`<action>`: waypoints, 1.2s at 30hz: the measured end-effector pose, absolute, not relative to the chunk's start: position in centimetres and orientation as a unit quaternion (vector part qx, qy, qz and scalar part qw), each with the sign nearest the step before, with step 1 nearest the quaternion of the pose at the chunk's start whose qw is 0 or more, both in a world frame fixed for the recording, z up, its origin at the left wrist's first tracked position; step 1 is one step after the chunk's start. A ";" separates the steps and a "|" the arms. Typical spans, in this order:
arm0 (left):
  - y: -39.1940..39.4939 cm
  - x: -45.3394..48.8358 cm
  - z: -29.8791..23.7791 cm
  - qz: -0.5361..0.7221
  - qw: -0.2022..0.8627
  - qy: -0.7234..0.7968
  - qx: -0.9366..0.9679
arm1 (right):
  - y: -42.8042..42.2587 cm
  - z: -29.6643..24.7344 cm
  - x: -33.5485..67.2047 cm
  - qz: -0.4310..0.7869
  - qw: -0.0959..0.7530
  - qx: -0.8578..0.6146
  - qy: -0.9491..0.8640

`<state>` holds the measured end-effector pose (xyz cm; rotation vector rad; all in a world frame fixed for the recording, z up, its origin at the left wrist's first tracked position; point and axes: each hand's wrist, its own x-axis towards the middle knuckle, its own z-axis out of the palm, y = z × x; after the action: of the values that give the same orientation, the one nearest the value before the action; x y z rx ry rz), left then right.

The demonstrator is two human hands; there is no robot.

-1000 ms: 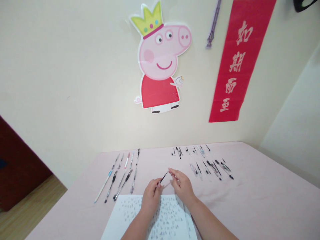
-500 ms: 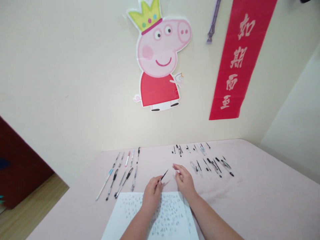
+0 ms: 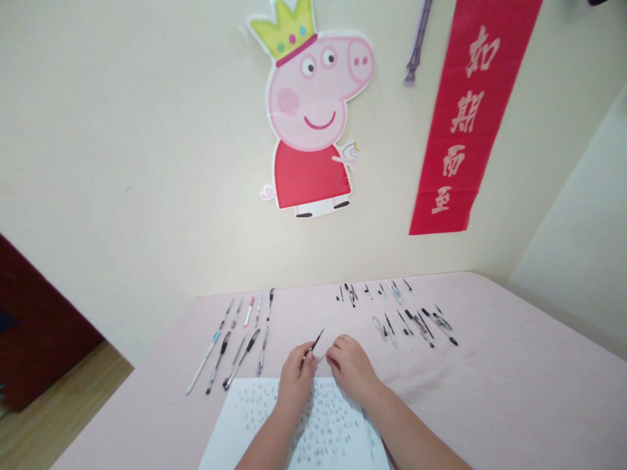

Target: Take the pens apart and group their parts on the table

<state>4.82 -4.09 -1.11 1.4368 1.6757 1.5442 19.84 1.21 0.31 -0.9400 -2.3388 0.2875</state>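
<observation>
My left hand (image 3: 295,373) is closed around a slim black pen refill (image 3: 318,338), its pointed end sticking up and to the right past the fingers. Beside it, my right hand (image 3: 351,364) has its fingers curled and pinched together near the lower part of the refill; what they hold, if anything, is hidden. Both hands are over the far edge of a sheet of paper (image 3: 249,424) covered in handwriting.
Several pens (image 3: 220,359) lie in two rows on the left of the pink-covered table (image 3: 490,405). Pens taken apart, with caps, barrels and refills (image 3: 414,324), lie in two rows on the right. A wall (image 3: 147,228) rises behind the table.
My right hand has moved left and down toward the left hand, and its spread fingers have closed into a pinch. The refill in my left hand has shifted slightly left and points more upward.
</observation>
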 end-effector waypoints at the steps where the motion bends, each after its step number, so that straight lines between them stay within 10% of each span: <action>1: -4.1 4.8 -1.1 0.557 0.224 0.607 0.520 | 1.2 0.4 19.8 0.105 0.294 -0.354 -0.882; 36: -4.4 5.4 -0.8 0.514 0.267 0.633 0.514 | 3.4 -1.3 20.8 0.297 0.547 -0.402 -0.671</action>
<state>5.36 -4.40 -0.76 1.3873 1.7080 1.3877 20.79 3.42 -1.29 -0.9532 -1.5915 0.7045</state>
